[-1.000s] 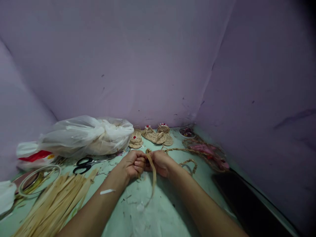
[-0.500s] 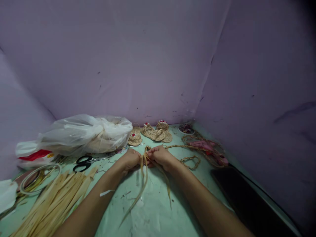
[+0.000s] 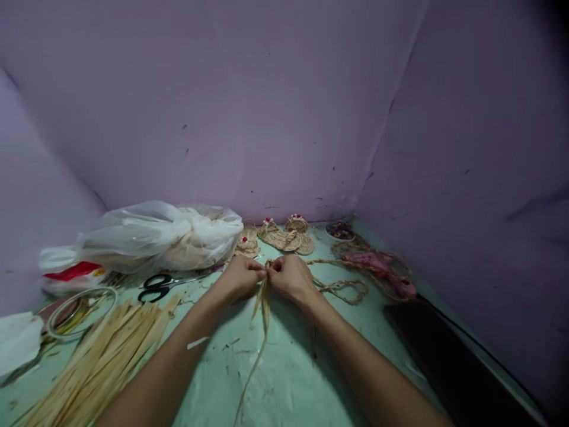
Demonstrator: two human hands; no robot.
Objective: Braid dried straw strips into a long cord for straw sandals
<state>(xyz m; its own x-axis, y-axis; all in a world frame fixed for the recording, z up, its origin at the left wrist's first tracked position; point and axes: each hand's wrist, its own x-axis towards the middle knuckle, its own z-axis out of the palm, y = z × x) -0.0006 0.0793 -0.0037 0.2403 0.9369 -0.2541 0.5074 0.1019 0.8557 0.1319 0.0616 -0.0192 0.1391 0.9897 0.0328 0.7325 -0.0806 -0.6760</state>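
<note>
Both hands meet at the middle of the table, pinching one end of a braided straw cord. My left hand has thumb and fingers pressed together on the straw strands, which hang loose toward me below the fingertips. Right beside it, my right hand is closed on the same braid, its thumb against the index finger. The exact grip point is partly hidden by the fingers. From behind the right hand the finished braid runs off to the right and makes a loop on the table.
Small woven slippers with red beads stand at the back wall. Leftward are a plastic bag, black-handled scissors, a white ring and flat straw strips. At right lie a bowl of beads, pink cloth and a dark flat object.
The fingers have drawn closer together on the braid. The hanging strands have shifted, and the one that hung beneath the right hand no longer shows clearly. The view has turned slightly left.
</note>
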